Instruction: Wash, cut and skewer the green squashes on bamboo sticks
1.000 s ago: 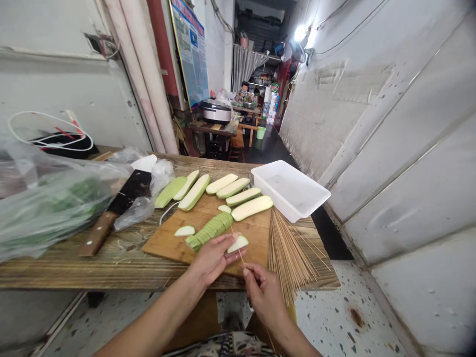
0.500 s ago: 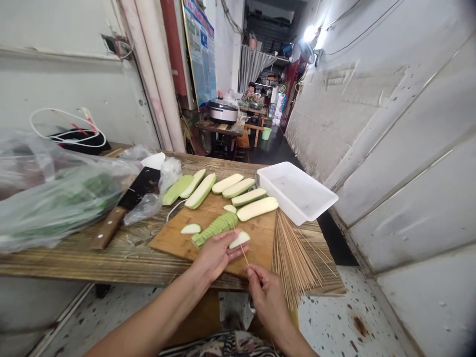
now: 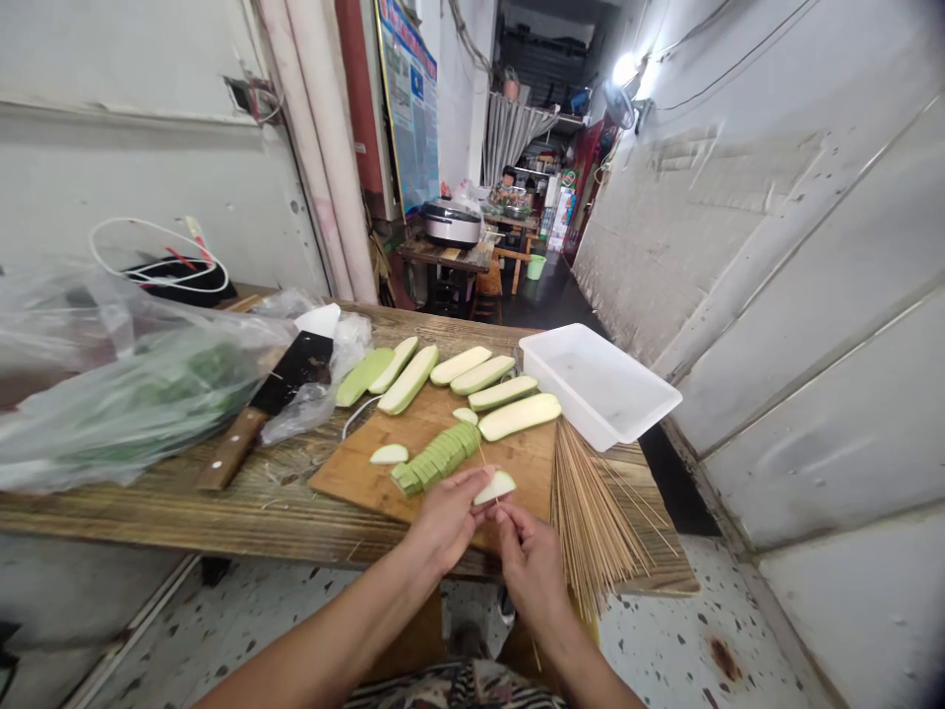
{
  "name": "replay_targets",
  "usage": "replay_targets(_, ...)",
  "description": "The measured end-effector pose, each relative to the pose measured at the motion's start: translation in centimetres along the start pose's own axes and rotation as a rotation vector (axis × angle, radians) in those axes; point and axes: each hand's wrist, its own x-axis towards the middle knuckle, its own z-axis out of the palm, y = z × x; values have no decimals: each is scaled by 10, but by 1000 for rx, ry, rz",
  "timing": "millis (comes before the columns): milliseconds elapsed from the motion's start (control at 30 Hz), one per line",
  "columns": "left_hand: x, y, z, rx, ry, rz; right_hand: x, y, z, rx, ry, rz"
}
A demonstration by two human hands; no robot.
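Over the near edge of the wooden cutting board (image 3: 354, 463), my left hand (image 3: 448, 517) holds a pale green-edged vegetable slice (image 3: 496, 487) between thumb and fingers. My right hand (image 3: 533, 563) pinches a thin wooden skewer (image 3: 482, 454) close to the slice; the skewer's tip sticks out beyond it and its tail shows below my right hand. A row of thin green slices (image 3: 437, 459) lies just past my left hand on the board. Two small end pieces (image 3: 389, 454) rest nearby. Several halved green vegetables (image 3: 520, 416) lie along the board's far side.
A white plastic tray (image 3: 601, 384) stands at the back right, beside a fan of loose skewers (image 3: 595, 517). On the left lie a cleaver (image 3: 234, 448) and a clear bag of greens (image 3: 148, 399). A person (image 3: 507, 184) sits at a far table.
My right hand has moved up along the skewer to the slice, and the skewer now passes through to the far side. The view has shifted slightly.
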Motion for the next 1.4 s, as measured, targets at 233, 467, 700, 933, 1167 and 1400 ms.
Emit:
replay_targets(233,-5,4,2,65,-38,-20,0,5,2,-12,-4,-13)
replay_targets(467,10,62,-75,1064,309,773,0,13,-17,-15,60,43)
replay_targets(700,44,89,-133,1842,371,664,-4,18,-11,14,5,31)
replay_targets(933,56,93,-127,1774,185,661,-10,15,-7,-12,-49,7)
replay_targets(1167,58,100,-122,1760,152,565,-16,11,2,-22,-121,-17)
replay_targets(1400,57,104,-118,1706,283,556,-18,7,0,-20,-170,0)
